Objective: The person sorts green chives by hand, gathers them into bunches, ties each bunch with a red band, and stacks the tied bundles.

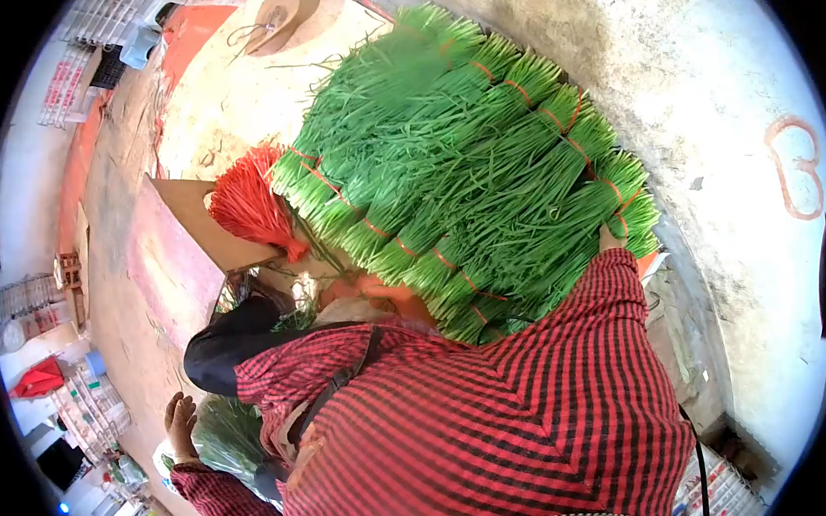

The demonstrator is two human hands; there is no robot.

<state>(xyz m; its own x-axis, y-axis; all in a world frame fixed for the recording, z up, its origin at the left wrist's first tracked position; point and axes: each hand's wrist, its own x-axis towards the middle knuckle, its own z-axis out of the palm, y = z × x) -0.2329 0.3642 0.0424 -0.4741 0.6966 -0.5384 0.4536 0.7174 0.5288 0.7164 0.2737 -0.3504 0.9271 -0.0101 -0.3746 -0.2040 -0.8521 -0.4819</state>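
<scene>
Long green stalks (471, 169) lie in a broad pile of several bundles, tied with thin orange-red bands near their ends. My right hand (610, 238) touches the bundle at the pile's right end; its fingers are mostly hidden among the stalks, so its grip cannot be made out. My left hand (181, 425) is at the lower left, away from the pile, with its fingers apart and nothing in it. Beside the pile's left end lies a bunch of loose red ties (256, 202), gathered at one end.
An opened cardboard box (172, 250) stands left of the pile. Near my left hand is a clear plastic bag with greens (229, 434). A pale wall (736, 133) runs along the right. White crates (90, 401) and a red bag (38, 378) are at the far left.
</scene>
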